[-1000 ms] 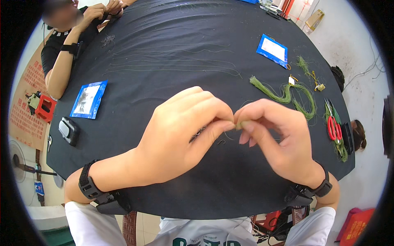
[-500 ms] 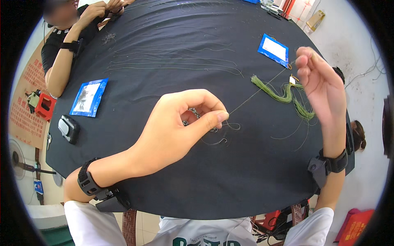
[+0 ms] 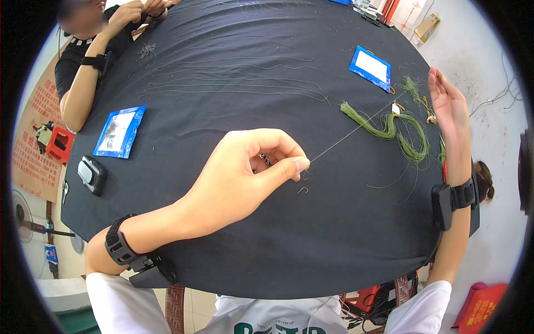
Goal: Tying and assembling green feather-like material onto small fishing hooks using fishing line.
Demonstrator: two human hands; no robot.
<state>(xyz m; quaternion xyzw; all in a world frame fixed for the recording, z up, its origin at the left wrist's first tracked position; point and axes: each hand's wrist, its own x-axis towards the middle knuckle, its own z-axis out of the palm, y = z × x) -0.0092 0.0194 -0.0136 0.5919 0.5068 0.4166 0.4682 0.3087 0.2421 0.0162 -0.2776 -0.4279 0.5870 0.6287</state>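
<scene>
My left hand is closed, thumb and forefinger pinching a thin green fishing line. Several small dark hooks show inside its curled fingers. Just below the fingertips is a single fish hook; whether it hangs or lies on the cloth I cannot make out. The line runs taut up to the right, toward my right hand, whose fingertips are pressed together at its far end. Beneath the line lies a tied bundle of green line, with another small bundle beside my right hand.
A black cloth covers the table, with several cut lines laid across it. Blue packets lie at the right and left, near a black-and-grey device. Another person works at the far left.
My right hand has moved right and outward, drawing the line longer. The small loop by my left fingertips has pulled in. My left hand has sunk slightly.
</scene>
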